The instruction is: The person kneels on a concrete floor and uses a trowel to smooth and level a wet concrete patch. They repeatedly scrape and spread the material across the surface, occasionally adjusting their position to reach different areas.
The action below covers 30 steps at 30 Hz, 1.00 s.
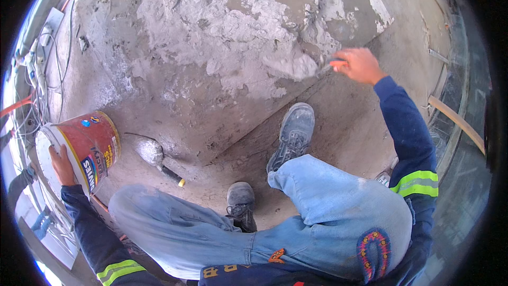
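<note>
My right hand (361, 64) is closed round the orange handle of a trowel (325, 68). Its blade is smeared by motion and meets the edge of the wet grey mortar (238, 47). Off to the left, my left hand (62, 165) lies with its fingers stretched out on the white end of a red and white paint bucket (98, 140). A second trowel (151, 152), mortar-caked and with a dark, yellow-tipped handle, rests on the ground between the bucket and my feet.
Cables (39, 74) and an orange hose (16, 106) tangle at the far left. At right, a curved tan strip (457, 122) juts in beside a dark, glossy surface (468, 196). My shoes (296, 130) stand close to the mortared surface.
</note>
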Tool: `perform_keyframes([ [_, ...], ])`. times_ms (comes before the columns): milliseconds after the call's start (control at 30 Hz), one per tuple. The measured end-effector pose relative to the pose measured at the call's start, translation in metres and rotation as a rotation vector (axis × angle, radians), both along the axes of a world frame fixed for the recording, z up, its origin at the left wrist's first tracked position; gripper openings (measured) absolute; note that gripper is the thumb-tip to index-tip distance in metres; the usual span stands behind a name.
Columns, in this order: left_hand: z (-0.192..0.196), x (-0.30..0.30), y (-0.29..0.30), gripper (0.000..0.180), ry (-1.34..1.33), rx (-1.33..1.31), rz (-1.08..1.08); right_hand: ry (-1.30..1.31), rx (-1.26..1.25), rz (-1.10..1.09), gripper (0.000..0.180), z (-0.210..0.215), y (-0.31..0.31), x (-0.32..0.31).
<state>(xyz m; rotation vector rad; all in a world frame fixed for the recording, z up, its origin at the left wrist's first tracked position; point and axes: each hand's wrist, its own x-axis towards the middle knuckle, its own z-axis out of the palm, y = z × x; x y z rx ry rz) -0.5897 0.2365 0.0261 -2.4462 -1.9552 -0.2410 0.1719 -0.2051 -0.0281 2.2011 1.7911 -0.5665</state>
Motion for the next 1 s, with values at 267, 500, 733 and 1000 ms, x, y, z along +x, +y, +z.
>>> perform_keyframes([
  [267,0.004,0.003,0.0,0.059,-0.009,-0.082,0.03,0.01,0.192,0.132,0.041,0.04,0.05,0.043],
  [500,0.001,0.008,-0.001,0.056,0.075,-0.012,0.046,0.616,-0.018,-0.704,0.039,0.041,0.063,0.02],
  [733,0.005,0.005,-0.007,0.055,0.001,-0.039,0.009,1.074,0.437,-0.972,0.022,0.008,0.032,-0.012],
  [1000,0.002,0.019,-0.01,0.054,-0.027,-0.061,0.056,0.746,0.639,-1.239,0.028,-0.04,0.006,0.062],
])
